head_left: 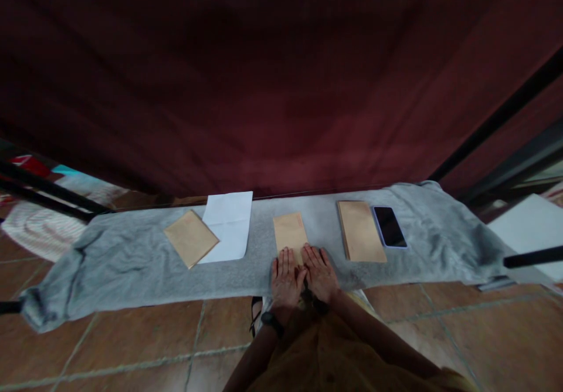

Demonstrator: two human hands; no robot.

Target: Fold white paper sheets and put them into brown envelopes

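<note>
A small brown paper envelope (289, 230) lies in front of me on a grey cloth. My left hand (287, 277) rests flat on its lower left part, fingers stretched out. Beside it, my right hand (320, 274) lies flat over the lower right part, fingers also extended. The envelope's near edge is hidden under both hands. To the right sits a stack of brown envelopes (363, 232). On the left another brown envelope (191, 238) is turned at an angle, overlapping a white sheet of paper (229, 222).
The narrow surface is covered by the grey cloth (145, 274). A phone (390, 226) lies right of the stack. Behind hangs a dark red curtain (281, 116). Black metal bars (497, 116) stand at the sides, and a white board (530, 233) is at far right.
</note>
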